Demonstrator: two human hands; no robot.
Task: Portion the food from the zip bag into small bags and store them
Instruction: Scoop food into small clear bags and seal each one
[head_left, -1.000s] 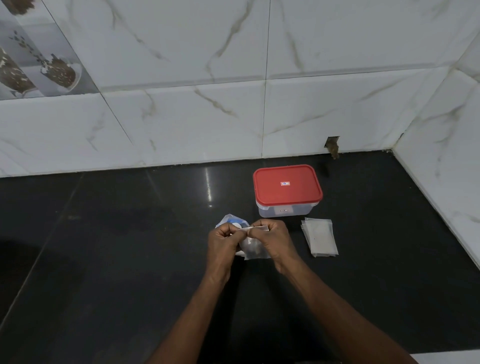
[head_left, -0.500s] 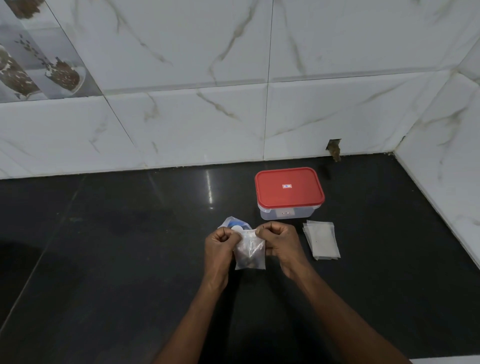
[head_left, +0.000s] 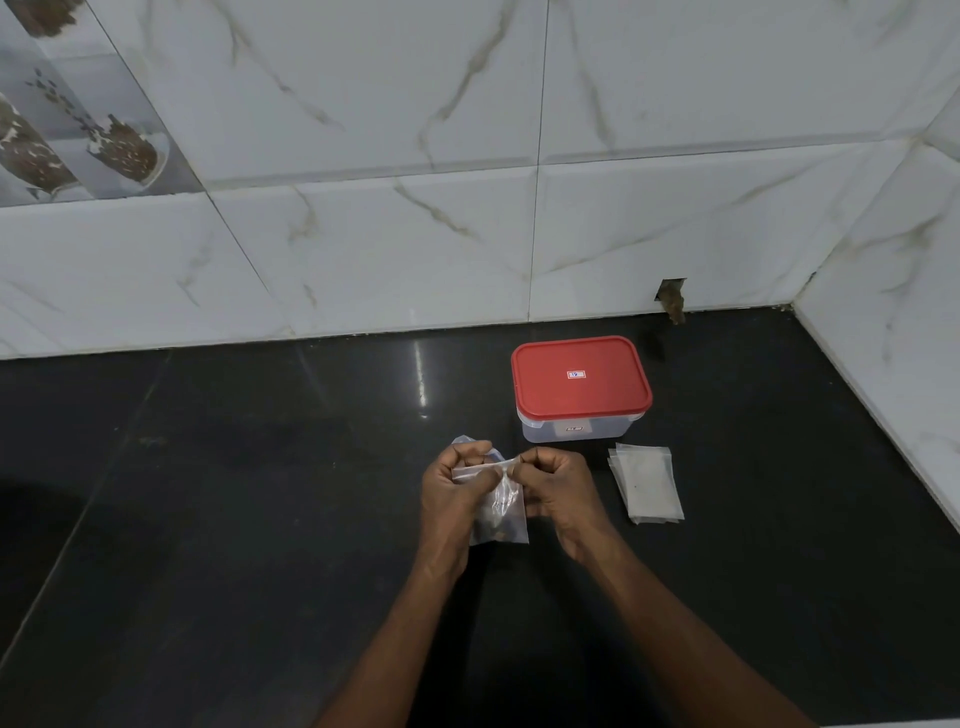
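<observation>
Both hands pinch the top edge of a small clear bag (head_left: 503, 514) that hangs above the black counter, with a little dark food at its bottom. My left hand (head_left: 451, 493) grips the left part of the top edge and my right hand (head_left: 557, 486) grips the right part. Behind my left hand lies the larger zip bag (head_left: 470, 443) with a blue patch, mostly hidden. A stack of empty small clear bags (head_left: 647, 482) lies flat to the right. A clear container with a shut red lid (head_left: 581, 382) stands behind the hands.
The black counter (head_left: 234, 493) meets marble-tiled walls at the back and on the right, forming a corner at the far right. A small hole in the back wall (head_left: 672, 299) sits behind the container. A white edge shows at the bottom right.
The small bag's top edge has shifted between my fingers, and the hands have pulled slightly toward me with it. The container and bag stack have not moved.
</observation>
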